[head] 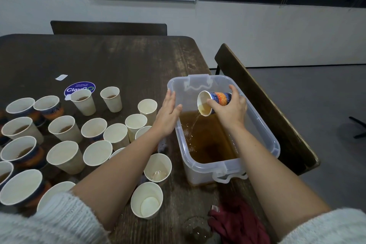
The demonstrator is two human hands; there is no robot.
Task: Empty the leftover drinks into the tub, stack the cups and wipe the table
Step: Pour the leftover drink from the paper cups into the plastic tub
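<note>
My right hand (230, 112) grips a blue-and-orange paper cup (214, 101), tipped on its side over the clear plastic tub (274, 144). A thin stream of brown drink runs from the cup into the brown liquid pooled in the tub. My left hand (168, 113) is flat with straight fingers, its palm against the tub's left wall near the rim. Several paper cups (65, 128) stand on the dark wooden table (122, 59) to the left, some with brown drink in them, some empty. A dark red cloth (237, 222) lies crumpled at the table's near edge.
A round purple sticker (79, 88) and a small white label (61, 77) sit on the tabletop behind the cups. A wet patch (195, 230) lies beside the cloth. Dark chair backs stand behind the table (109, 27) and right of the tub (263, 105).
</note>
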